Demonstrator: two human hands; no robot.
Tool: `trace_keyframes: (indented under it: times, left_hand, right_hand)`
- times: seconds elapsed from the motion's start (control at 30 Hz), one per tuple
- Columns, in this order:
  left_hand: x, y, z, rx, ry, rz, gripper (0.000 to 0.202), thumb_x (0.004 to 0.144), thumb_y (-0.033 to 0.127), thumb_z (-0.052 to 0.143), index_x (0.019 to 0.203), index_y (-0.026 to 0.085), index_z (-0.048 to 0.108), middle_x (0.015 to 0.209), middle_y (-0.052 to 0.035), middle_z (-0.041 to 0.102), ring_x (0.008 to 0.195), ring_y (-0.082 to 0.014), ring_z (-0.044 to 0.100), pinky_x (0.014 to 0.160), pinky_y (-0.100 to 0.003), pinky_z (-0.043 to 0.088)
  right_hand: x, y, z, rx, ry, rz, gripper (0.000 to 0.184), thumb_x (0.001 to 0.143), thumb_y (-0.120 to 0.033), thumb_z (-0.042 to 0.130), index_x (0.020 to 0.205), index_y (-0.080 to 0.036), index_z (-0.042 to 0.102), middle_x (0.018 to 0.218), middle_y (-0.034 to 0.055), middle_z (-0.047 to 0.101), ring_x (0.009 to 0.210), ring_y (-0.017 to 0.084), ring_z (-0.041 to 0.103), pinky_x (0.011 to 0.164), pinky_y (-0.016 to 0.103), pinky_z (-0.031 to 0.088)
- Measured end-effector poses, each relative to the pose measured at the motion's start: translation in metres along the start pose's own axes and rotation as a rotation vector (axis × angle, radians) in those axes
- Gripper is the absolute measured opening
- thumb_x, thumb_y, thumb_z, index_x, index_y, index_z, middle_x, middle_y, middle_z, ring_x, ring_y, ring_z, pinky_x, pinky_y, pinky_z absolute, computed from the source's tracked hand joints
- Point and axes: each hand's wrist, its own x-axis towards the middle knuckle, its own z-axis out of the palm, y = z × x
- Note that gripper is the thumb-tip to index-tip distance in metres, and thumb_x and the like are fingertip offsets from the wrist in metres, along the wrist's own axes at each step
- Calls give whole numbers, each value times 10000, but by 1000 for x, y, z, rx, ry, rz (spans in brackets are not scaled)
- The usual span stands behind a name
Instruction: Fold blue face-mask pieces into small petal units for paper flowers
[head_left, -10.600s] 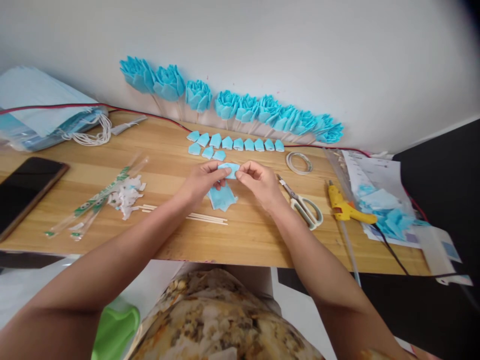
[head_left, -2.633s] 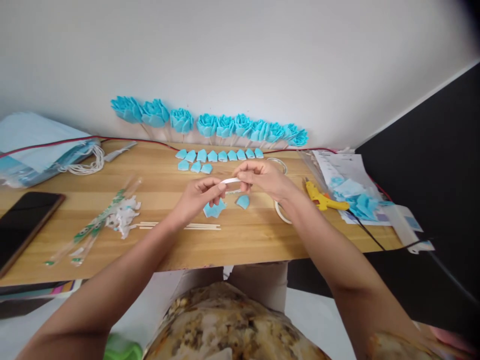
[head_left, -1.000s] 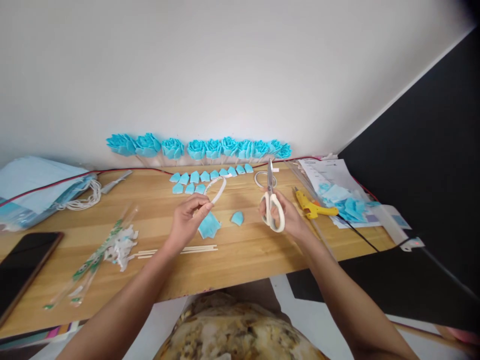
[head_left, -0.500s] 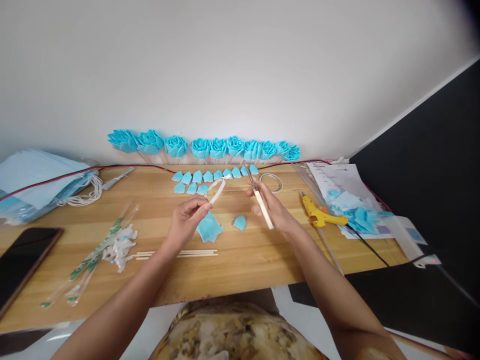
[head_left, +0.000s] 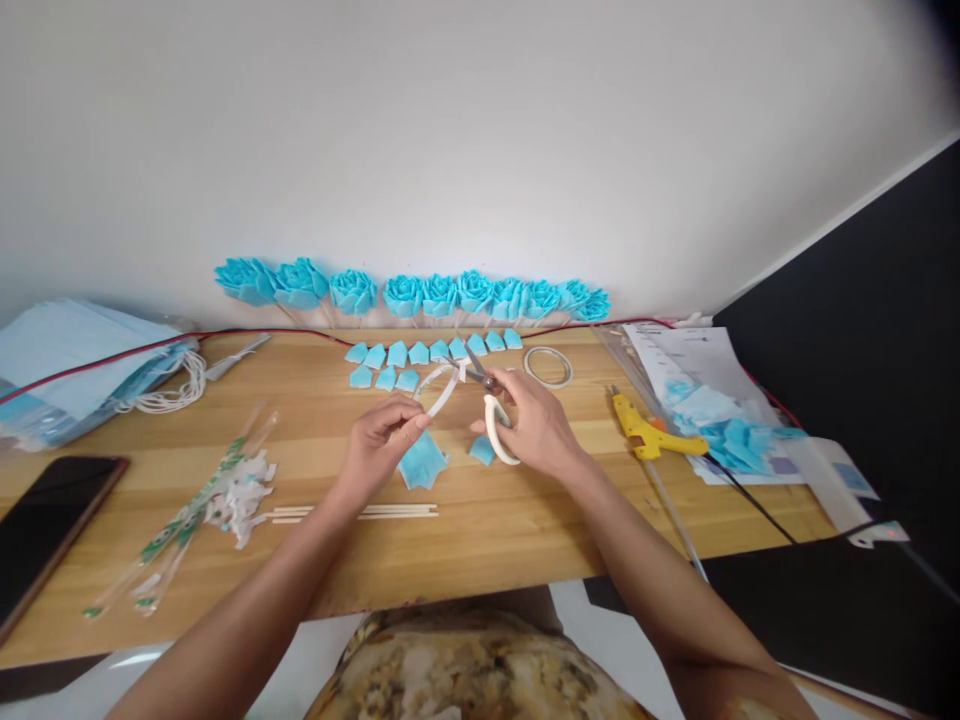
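Note:
My left hand (head_left: 382, 440) pinches the near end of a white tape strip (head_left: 441, 392) that curves up and away from it. My right hand (head_left: 534, 425) grips white-handled scissors (head_left: 489, 412), their open blades reaching the far end of the strip. Under my hands lie a stack of light blue squares (head_left: 421, 462) and one folded blue petal (head_left: 481, 450) on the wooden table (head_left: 480, 520). Two rows of folded blue petals (head_left: 420, 358) sit just beyond the strip.
Blue paper roses (head_left: 409, 292) line the wall. A tape roll (head_left: 547, 366), a yellow glue gun (head_left: 654, 434) and papers with blue scraps (head_left: 720, 420) lie right. Wooden sticks (head_left: 352, 513), wrappers (head_left: 202, 490), a phone (head_left: 41, 535) and a mask pack (head_left: 75, 365) lie left.
My right hand picked up the scissors, turned them and brought the blades left to the tape strip. My left hand has kept hold of the strip's end.

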Motion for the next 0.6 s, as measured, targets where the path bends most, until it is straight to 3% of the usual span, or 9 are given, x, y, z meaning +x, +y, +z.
trace_keyframes:
  times: [0.37,0.6]
  left_hand:
    - [1,1,3,-2,-38,1,244,877,289,686,663,176,668,718,-22,641,707,-137,580,652,-248,444]
    - [1,3,2,19,-45,-6,320,886,378,682,639,177,647,717,-35,648,715,-155,589,660,-269,461]
  right_hand:
    - [-2,3,7,84,-4,20,579,824,-405,765,1331,-220,556,1148,105,722,1004,272,690,824,401,548]
    - [-2,0,6,103,-5,29,560,830,-426,755,1318,-227,566,1151,103,730,990,265,699,839,399,546]
